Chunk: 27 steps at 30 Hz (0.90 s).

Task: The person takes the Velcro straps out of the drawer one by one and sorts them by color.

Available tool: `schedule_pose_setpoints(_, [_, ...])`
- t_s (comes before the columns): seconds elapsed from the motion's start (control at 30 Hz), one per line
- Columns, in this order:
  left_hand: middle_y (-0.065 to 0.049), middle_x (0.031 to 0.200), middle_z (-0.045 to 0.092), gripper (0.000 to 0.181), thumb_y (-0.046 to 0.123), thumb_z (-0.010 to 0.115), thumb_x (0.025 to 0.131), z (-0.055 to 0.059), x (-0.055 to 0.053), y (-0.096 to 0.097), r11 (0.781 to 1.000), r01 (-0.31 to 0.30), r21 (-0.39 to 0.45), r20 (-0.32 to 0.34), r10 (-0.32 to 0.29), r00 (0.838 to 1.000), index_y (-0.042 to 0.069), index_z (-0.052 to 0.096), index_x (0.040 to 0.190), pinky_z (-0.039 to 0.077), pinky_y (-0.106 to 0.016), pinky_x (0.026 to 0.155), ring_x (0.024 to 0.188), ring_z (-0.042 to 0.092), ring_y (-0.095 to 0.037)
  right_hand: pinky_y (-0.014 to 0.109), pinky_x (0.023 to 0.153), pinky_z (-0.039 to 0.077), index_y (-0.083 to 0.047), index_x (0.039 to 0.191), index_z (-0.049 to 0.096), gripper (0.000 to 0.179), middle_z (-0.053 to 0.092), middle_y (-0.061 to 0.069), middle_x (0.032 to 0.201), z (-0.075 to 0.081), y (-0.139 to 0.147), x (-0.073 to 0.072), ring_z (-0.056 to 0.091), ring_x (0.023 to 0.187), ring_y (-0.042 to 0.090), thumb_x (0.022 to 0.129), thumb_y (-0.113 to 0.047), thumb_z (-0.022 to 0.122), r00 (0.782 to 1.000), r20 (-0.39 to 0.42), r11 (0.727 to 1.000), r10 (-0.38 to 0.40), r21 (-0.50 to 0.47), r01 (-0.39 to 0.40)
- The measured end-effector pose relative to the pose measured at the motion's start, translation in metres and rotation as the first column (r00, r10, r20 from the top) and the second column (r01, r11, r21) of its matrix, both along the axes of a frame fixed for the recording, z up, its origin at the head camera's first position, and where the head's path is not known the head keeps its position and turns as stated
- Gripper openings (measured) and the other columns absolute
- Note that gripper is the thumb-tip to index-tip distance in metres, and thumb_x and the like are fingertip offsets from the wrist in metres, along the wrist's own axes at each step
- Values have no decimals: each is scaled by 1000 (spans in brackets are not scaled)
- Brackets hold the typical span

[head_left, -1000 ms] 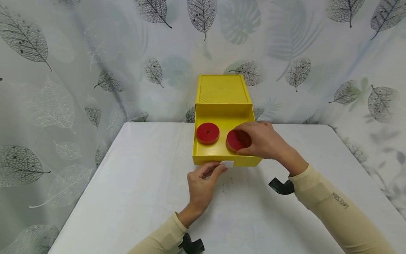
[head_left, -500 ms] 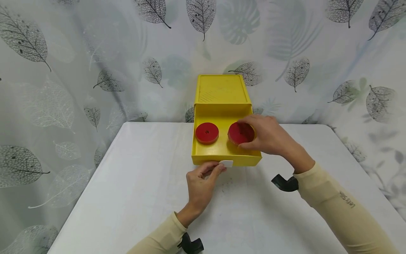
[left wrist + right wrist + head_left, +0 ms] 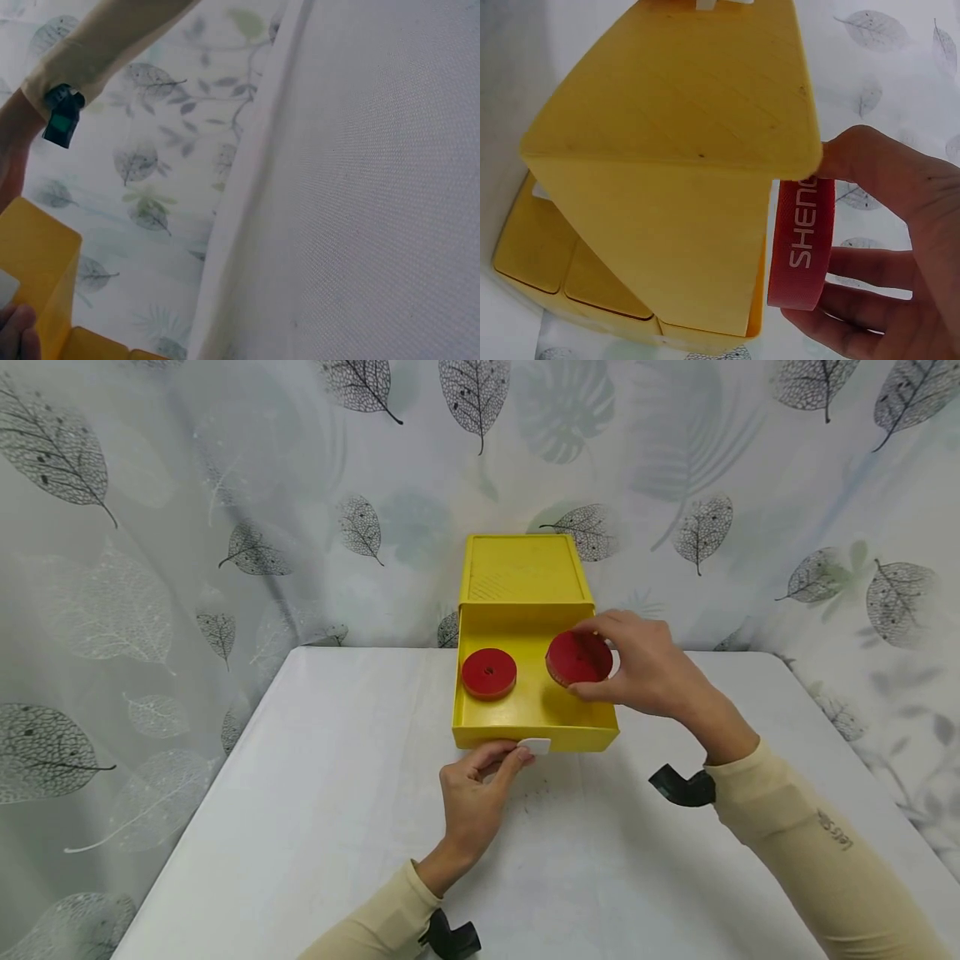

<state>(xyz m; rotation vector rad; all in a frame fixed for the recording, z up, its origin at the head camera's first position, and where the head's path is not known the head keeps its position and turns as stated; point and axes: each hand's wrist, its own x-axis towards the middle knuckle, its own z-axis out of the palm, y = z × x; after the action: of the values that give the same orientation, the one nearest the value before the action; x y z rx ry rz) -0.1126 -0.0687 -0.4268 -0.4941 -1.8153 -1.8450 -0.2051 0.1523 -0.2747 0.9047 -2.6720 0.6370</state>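
A yellow drawer (image 3: 577, 741) stands pulled out of its yellow cabinet (image 3: 525, 568). My left hand (image 3: 474, 797) pinches the white pull tab (image 3: 536, 746) on the drawer's front. Between the thumb and fingers of my right hand (image 3: 656, 668) is a red roll (image 3: 579, 657), held above the right part of the drawer. White letters run along the rim of this roll (image 3: 802, 244) in the right wrist view. A second red roll (image 3: 489, 674), with a small hole in its middle, lies in the left part of the drawer.
The cabinet sits at the back edge of a white-covered table (image 3: 337, 793). Behind it hangs a leaf-patterned curtain (image 3: 300, 485). More drawer fronts (image 3: 604, 281) of the cabinet show in the right wrist view. Black mounts (image 3: 682, 787) are strapped at both wrists.
My right hand has lifted the right-hand red roll off the drawer floor, moving it up and slightly right. The left hand and the drawer have stayed in place.
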Motion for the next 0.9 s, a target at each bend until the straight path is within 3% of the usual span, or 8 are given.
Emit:
schedule_pose_setpoints(0.3, [-7, 97, 78, 13, 3, 74, 96, 0, -1, 0, 1000, 1, -4, -19, -1, 1000, 2, 77, 109, 60, -37, 82, 87, 77, -24, 50, 81, 57, 0, 127, 65, 61, 66, 14, 120, 8, 7, 3, 60, 103, 30, 77, -20, 93, 999, 11, 996, -31, -83, 32])
schedule_pose_setpoints(0.9, [-7, 96, 78, 12, 2, 74, 96, -2, -2, -1, 1000, 1, -7, -21, -1, 1000, 2, 77, 107, 60, -37, 82, 86, 77, -24, 59, 80, 58, 1, 131, 61, 67, 61, 19, 126, 17, 29, -2, 57, 108, 36, 74, -14, 93, 989, 24, 983, -147, -109, 149])
